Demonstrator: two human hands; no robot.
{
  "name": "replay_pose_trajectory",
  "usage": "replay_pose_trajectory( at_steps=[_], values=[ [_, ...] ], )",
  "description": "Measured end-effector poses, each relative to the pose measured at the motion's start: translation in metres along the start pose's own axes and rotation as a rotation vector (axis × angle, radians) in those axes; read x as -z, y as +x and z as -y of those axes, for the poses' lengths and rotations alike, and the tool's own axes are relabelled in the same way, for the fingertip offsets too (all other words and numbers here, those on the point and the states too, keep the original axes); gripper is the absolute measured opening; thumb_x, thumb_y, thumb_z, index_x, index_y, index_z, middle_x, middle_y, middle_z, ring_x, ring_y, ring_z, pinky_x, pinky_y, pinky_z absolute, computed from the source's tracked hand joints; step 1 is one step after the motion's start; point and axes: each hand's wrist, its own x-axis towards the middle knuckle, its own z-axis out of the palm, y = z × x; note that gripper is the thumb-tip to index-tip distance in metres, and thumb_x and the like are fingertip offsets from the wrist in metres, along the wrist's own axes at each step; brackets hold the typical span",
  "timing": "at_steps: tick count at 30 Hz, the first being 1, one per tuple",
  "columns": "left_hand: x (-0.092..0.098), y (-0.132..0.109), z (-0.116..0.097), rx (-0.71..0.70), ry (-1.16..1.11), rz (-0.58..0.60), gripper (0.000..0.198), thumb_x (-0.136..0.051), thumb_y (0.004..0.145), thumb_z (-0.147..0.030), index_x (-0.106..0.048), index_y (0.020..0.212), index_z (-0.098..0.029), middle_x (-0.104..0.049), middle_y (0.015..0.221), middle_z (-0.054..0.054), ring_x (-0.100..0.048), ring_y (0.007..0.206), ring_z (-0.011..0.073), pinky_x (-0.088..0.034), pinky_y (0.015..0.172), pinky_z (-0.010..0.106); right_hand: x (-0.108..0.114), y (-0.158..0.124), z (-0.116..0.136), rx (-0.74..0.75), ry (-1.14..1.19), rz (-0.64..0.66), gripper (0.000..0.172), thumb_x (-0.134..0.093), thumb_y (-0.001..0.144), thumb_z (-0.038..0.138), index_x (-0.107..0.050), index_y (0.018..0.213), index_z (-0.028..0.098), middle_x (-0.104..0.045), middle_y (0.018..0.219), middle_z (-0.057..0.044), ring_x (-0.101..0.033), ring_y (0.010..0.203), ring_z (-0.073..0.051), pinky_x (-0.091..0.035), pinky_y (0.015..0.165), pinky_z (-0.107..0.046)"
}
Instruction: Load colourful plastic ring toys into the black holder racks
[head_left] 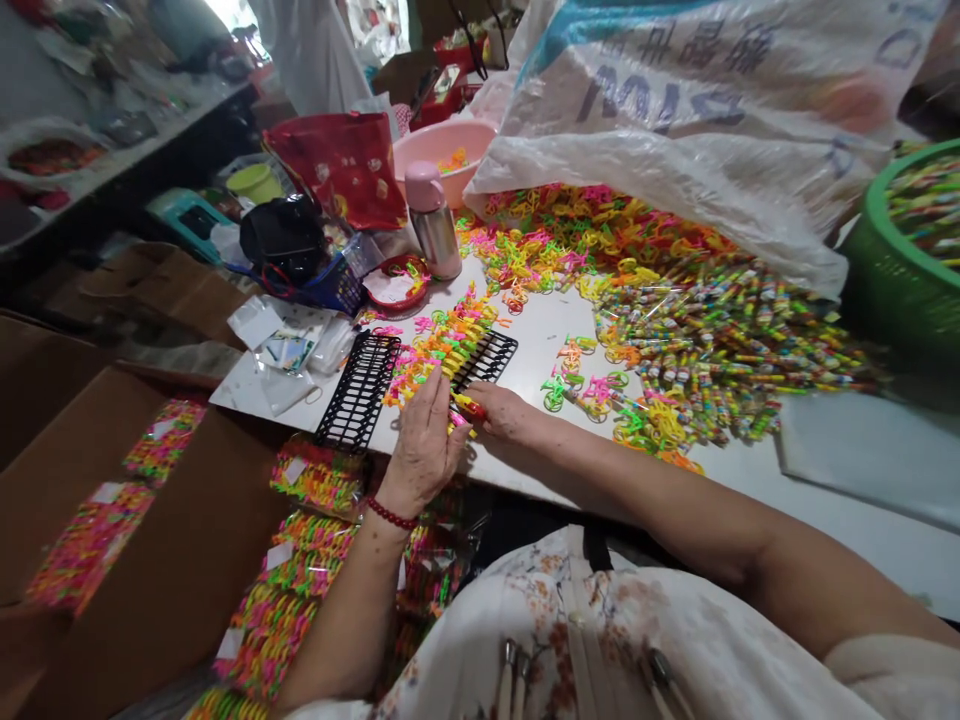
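A row of small neon plastic pieces (pixel 442 335), in pink, yellow, green and orange, stands packed across a black slotted plastic rack (pixel 358 390) near the table's front edge. My left hand (pixel 429 435) rests against the near end of that row, fingers stretched out and held together. Close beside it, my right hand (pixel 504 410) is closed with its fingertips on a small red and yellow piece (pixel 471 406). The fingers partly hide this piece, so its exact kind is unclear.
Loose neon pieces (pixel 525 255) and a pile of multicoloured sticks (pixel 720 350) cover the table's right side. A thermos (pixel 433 225), a red dish (pixel 396 285) and a green basket (pixel 900 230) stand around. At lower left, cardboard boxes (pixel 195 520) hold bagged pieces (pixel 289 590).
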Motion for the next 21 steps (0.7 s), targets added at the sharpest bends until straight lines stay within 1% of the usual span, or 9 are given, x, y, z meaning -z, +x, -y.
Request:
replay_pose_trajectory(
  at_steps=[2, 4, 6, 7, 11, 13, 16, 18, 21],
  values=[
    [0.0005, 0.0012, 0.0006, -0.018, 0.021, 0.015, 0.062, -0.043, 0.099, -0.034, -0.022, 0.153, -0.012, -0.030, 0.156, 0.022, -0.027, 0.146, 0.0290, -0.027, 0.115, 0.047, -0.0009, 0.0010, -0.0025, -0.003, 0.004, 0.000, 0.015, -0.060, 0.073, 0.011, -0.064, 0.087, 0.016, -0.057, 0.082, -0.004, -0.051, 0.075, -0.018, -0.040, 0.069, -0.029],
    [0.0002, 0.0021, 0.0013, -0.035, 0.044, 0.047, 0.058, -0.043, 0.099, -0.032, -0.027, 0.152, -0.017, -0.037, 0.154, 0.016, -0.029, 0.145, 0.0277, -0.024, 0.115, 0.046, -0.0027, 0.0014, -0.0048, -0.004, 0.033, -0.011, 0.021, -0.060, 0.075, 0.012, -0.065, 0.095, 0.017, -0.059, 0.087, -0.005, -0.053, 0.077, -0.019, -0.042, 0.070, -0.029],
    [-0.0005, 0.0024, 0.0020, -0.044, 0.053, 0.066, 0.052, -0.043, 0.099, -0.031, -0.034, 0.150, -0.021, -0.043, 0.151, 0.012, -0.031, 0.144, 0.0262, -0.022, 0.115, 0.045, -0.0050, 0.0007, -0.0062, -0.003, 0.072, -0.023, 0.022, -0.061, 0.075, 0.013, -0.067, 0.096, 0.019, -0.060, 0.090, -0.004, -0.054, 0.078, -0.018, -0.042, 0.070, -0.028],
    [-0.0009, 0.0022, 0.0023, -0.041, 0.051, 0.064, 0.050, -0.043, 0.099, -0.030, -0.036, 0.148, -0.022, -0.044, 0.150, 0.011, -0.032, 0.143, 0.0259, -0.022, 0.115, 0.045, -0.0061, 0.0000, -0.0065, -0.006, 0.092, -0.030, 0.020, -0.061, 0.075, 0.014, -0.067, 0.094, 0.019, -0.060, 0.089, -0.004, -0.054, 0.077, -0.018, -0.042, 0.069, -0.028],
    [-0.0014, 0.0006, 0.0035, -0.030, 0.016, 0.038, 0.047, -0.040, 0.100, -0.032, -0.040, 0.145, -0.019, -0.045, 0.149, 0.014, -0.035, 0.141, 0.0257, -0.025, 0.113, 0.046, -0.0075, -0.0047, -0.0057, -0.027, 0.176, -0.074, 0.007, -0.061, 0.077, 0.016, -0.066, 0.080, 0.019, -0.058, 0.081, -0.002, -0.052, 0.070, -0.016, -0.040, 0.064, -0.026],
    [-0.0008, 0.0000, 0.0039, -0.034, 0.008, 0.038, 0.047, -0.040, 0.100, -0.032, -0.040, 0.145, -0.019, -0.045, 0.149, 0.015, -0.037, 0.140, 0.0259, -0.025, 0.113, 0.046, -0.0056, -0.0065, -0.0047, -0.018, 0.208, -0.080, 0.006, -0.060, 0.077, 0.016, -0.066, 0.078, 0.018, -0.058, 0.080, -0.002, -0.052, 0.070, -0.015, -0.040, 0.063, -0.026],
    [0.0004, -0.0003, 0.0044, -0.039, 0.006, 0.048, 0.047, -0.041, 0.100, -0.031, -0.040, 0.145, -0.020, -0.045, 0.148, 0.015, -0.038, 0.138, 0.0262, -0.026, 0.112, 0.046, -0.0011, -0.0060, -0.0035, 0.019, 0.198, -0.040, 0.009, -0.059, 0.077, 0.015, -0.067, 0.081, 0.018, -0.060, 0.084, -0.004, -0.052, 0.072, -0.016, -0.040, 0.065, -0.027],
    [0.0005, -0.0006, 0.0044, -0.029, -0.011, 0.045, 0.047, -0.040, 0.100, -0.033, -0.041, 0.144, -0.019, -0.046, 0.147, 0.016, -0.039, 0.137, 0.0267, -0.027, 0.112, 0.046, 0.0010, -0.0043, -0.0031, 0.013, 0.174, -0.016, 0.009, -0.060, 0.078, 0.016, -0.068, 0.080, 0.018, -0.060, 0.080, -0.003, -0.052, 0.071, -0.016, -0.040, 0.065, -0.027],
    [-0.0006, -0.0010, 0.0043, -0.021, -0.025, 0.027, 0.047, -0.040, 0.100, -0.034, -0.041, 0.144, -0.018, -0.046, 0.145, 0.017, -0.040, 0.136, 0.0276, -0.028, 0.112, 0.048, 0.0013, -0.0016, -0.0037, -0.020, 0.140, -0.024, 0.009, -0.061, 0.079, 0.019, -0.069, 0.081, 0.018, -0.057, 0.074, -0.001, -0.051, 0.068, -0.015, -0.038, 0.063, -0.026]
  ],
)
